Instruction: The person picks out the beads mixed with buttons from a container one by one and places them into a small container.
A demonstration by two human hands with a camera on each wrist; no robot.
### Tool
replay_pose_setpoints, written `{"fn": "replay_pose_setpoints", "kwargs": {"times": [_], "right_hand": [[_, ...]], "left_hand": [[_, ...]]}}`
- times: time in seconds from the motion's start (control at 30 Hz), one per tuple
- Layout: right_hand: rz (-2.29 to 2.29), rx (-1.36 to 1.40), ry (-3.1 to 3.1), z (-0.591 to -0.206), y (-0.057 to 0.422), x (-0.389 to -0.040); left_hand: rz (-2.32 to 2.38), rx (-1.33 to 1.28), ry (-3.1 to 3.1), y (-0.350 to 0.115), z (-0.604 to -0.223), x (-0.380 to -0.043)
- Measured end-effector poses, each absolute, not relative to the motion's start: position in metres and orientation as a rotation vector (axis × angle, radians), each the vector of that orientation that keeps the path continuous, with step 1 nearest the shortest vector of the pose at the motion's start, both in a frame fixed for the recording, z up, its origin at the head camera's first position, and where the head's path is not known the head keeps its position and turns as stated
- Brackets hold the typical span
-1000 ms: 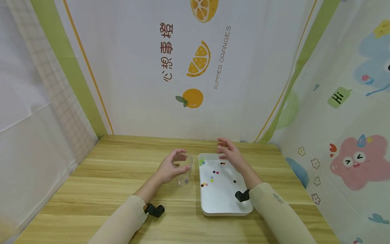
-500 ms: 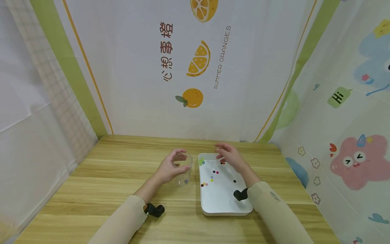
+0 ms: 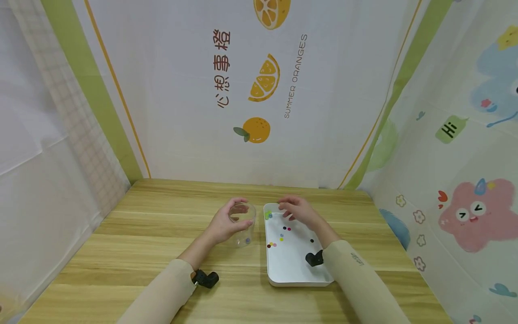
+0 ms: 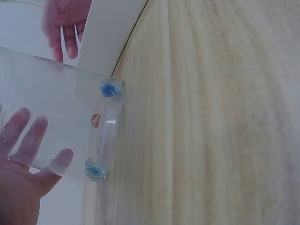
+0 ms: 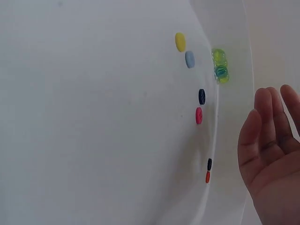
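From the right wrist only, the tray (image 5: 84,140) shows a vermilion disc (image 5: 207,177).

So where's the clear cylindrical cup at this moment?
In the head view, the clear cylindrical cup is upright in the person's left hand, near the middle of the wood-grain table, just left of the shallow white rectangular tray.

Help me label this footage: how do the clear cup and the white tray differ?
The cup is transparent; the tray is opaque white. The cup is round and tall; the tray is rectangular and shallow. The left hand holds the cup; the right hand is by the tray's far end. Both contain small coloured pieces.
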State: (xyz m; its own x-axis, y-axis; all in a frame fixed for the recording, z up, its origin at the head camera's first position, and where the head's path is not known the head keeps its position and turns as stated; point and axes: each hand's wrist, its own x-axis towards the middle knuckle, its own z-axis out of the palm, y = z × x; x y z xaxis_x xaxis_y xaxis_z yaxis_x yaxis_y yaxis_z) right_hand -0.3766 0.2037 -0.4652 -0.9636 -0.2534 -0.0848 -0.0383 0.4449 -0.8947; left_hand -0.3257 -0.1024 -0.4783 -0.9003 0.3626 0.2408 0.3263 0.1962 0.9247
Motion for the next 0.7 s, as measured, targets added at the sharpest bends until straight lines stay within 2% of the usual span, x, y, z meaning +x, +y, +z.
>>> {"fn": "replay_pose_setpoints", "kwargs": {"times": [0.4,0.7], "right_hand": [[-1.451,-0.327,2.505,-0.476,0.194,-0.377],[-1.401,-0.255,2.532,-0.482,0.189,-0.377]], "left_hand": [[1.847,0.678,2.406,-0.102,-0.477,-0.324],[1.86,0.689,2.391,-0.102,-0.478,-0.326]]}}
